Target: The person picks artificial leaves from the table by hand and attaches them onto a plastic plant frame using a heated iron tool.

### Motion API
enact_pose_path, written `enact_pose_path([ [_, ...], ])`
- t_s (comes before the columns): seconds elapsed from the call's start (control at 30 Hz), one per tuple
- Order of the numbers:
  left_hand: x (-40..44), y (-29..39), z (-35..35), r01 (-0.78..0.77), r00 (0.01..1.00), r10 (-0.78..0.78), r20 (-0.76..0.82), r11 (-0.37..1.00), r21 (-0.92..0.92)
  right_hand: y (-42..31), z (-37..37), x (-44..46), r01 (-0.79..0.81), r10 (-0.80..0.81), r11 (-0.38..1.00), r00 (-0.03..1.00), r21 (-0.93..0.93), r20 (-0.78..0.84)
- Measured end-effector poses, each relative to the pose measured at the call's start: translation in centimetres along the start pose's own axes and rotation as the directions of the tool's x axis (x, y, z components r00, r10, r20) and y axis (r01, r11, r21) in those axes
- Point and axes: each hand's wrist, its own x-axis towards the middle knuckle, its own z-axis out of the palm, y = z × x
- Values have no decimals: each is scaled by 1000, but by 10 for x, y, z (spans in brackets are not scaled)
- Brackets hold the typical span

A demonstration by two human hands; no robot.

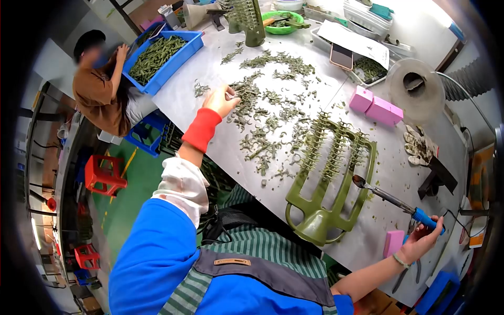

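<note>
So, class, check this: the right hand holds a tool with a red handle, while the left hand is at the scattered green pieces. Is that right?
Not quite: the tool in the right hand has a blue handle, as the head view shows. The rest stands.

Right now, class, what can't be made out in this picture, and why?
- Head view: whatever the left hand may hold, hidden by the hand itself.
- Head view: the exact count of loose green pieces, too small and heaped.
- Head view: contents of the pale tray, partly covered by the white sheet.
</note>
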Motion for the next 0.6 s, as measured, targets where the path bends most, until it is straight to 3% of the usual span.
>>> enact_pose_path([
  [0.07,-12,6,3,19,1000,-19,-15,999,38,1,-3,3,-5,5,1000,1000,-3,5],
  [0.13,-18,2,14,-163,974,174,-148,983,87,3,-5,4,-19,19,1000,1000,-9,14],
  [0.17,-18,-1,17,-92,991,93,-96,996,15,3,-5,4,-17,17,1000,1000,-10,14],
  [0.3,-20,-3,19,-107,986,104,-129,994,-12,3,-4,3,-31,31,1000,999,0,22],
  [0.47,-19,-17,15,-152,951,138,-278,988,-28,2,-3,2,-27,27,1000,1000,10,16],
  [0.53,-19,-16,8,-94,962,61,-267,989,-112,1,-2,1,-12,11,1000,1000,12,16],
  [0.6,-15,-19,-2,44,992,-96,-79,868,-495,1,-2,0,-17,17,1000,1000,4,8],
])
